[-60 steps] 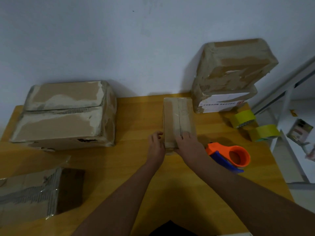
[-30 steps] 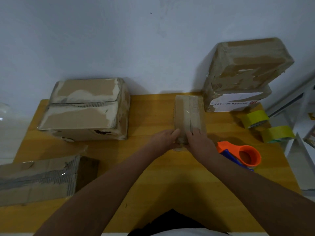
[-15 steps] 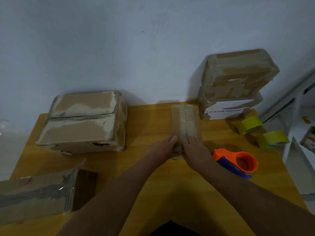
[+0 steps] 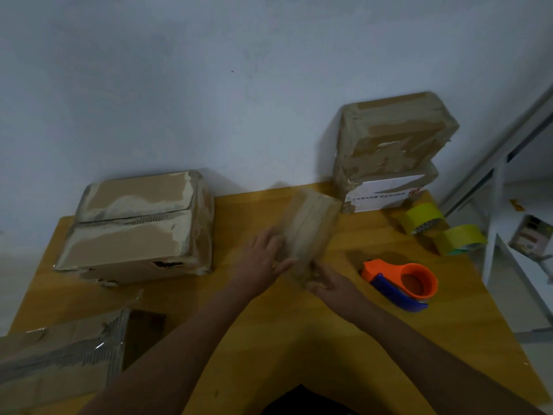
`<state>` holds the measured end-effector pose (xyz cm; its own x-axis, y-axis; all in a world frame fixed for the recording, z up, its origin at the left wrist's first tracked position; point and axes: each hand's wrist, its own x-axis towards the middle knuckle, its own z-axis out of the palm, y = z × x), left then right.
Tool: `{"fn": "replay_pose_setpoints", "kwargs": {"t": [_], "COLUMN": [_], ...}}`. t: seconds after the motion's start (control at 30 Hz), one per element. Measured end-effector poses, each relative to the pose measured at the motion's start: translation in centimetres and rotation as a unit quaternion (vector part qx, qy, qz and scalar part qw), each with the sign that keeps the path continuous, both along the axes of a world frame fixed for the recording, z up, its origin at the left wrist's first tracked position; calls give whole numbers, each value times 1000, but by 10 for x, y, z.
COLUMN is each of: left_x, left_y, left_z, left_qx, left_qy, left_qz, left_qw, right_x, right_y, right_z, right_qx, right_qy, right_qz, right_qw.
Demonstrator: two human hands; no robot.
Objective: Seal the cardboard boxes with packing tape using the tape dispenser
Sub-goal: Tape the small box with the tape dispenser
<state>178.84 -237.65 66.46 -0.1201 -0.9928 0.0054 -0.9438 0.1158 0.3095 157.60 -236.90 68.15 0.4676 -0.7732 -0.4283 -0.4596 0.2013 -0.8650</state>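
A small taped cardboard box (image 4: 311, 229) is tilted and blurred above the middle of the wooden table (image 4: 269, 339). My left hand (image 4: 263, 256) holds its left side, thumb across the near edge. My right hand (image 4: 329, 284) grips the box's near end from below. The orange and blue tape dispenser (image 4: 401, 283) lies on the table just right of my right hand, untouched.
A large taped box (image 4: 140, 226) stands at the back left. Two stacked boxes (image 4: 392, 145) lean against the wall at the back right. Two yellow tape rolls (image 4: 425, 217) (image 4: 460, 242) lie near the right edge. A flattened box (image 4: 59, 363) overhangs the near left corner.
The small box lay flat and square with both hands at its near end. Now its far end has swung right and it is tilted, with my left hand on its side.
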Motion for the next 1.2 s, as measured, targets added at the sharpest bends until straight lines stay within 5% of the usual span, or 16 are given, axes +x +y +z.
{"fn": "replay_pose_setpoints", "kwargs": {"t": [0.1,0.27,0.4,0.5,0.6,0.63,0.8,0.93,1.1,1.2], "left_x": [-25,-30,-1,17,8,2,-8,-18,-35,-64], "left_y": [-1,4,8,25,46,52,64,50,21,17], "left_z": [-2,-14,6,14,6,2,-13,-10,-6,-14], "left_qx": [89,120,79,27,113,131,97,68,10,94], "left_qy": [-59,-110,154,333,531,563,635,636,551,541], "left_qz": [50,28,65,282,442,447,458,534,555,487], "left_qw": [993,986,983,899,715,682,615,553,623,679], "right_x": [10,-15,-27,-23,-12,-8,-6,-5,5,11], "right_y": [9,-3,-12,-35,-61,-67,-51,-15,-7,-6], "right_z": [-5,-17,-17,-13,-7,-8,-12,-16,-15,-16], "right_qx": [-20,-28,-108,-231,-237,-224,-258,-241,-213,-222], "right_qy": [17,91,136,174,199,197,251,200,178,189], "right_qz": [49,-87,-136,-116,-37,-10,17,6,-13,-3], "right_qw": [998,992,975,950,950,954,933,950,960,957]}}
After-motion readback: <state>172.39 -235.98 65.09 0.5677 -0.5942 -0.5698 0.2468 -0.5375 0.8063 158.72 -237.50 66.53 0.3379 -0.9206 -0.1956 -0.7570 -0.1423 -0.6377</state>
